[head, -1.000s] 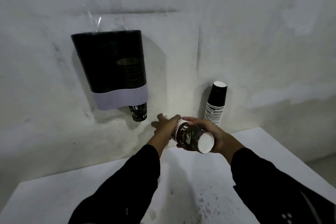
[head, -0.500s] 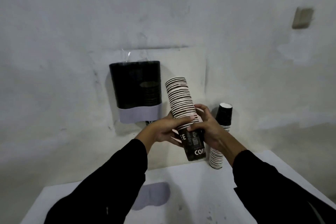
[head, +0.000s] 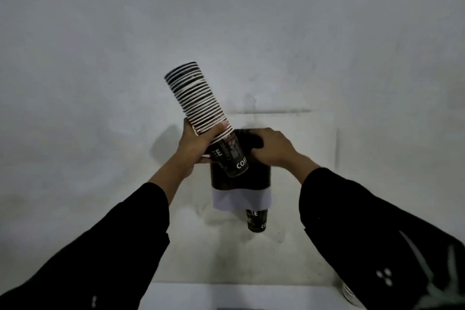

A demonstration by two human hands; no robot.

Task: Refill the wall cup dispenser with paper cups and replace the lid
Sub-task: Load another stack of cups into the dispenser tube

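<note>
A tall stack of dark paper cups (head: 198,108) with white rims leans up and to the left, its bottom cup marked COFFEE hanging in front of the dispenser's top. My left hand (head: 196,143) grips the stack near its lower end. The black wall cup dispenser (head: 241,181) has a pale band (head: 241,200) at its base, and one cup (head: 256,220) pokes out below. My right hand (head: 273,147) rests on the dispenser's upper rim, fingers curled over its open top. No lid is in view.
The white table edge (head: 226,292) shows at the bottom. A second cup stack (head: 348,293) peeks out behind my right sleeve at the lower right. The wall all around is bare grey plaster.
The cup stack rose from table height to the dispenser's top and tilted left. My right hand left the stack and went to the dispenser's rim. The view tilted upward.
</note>
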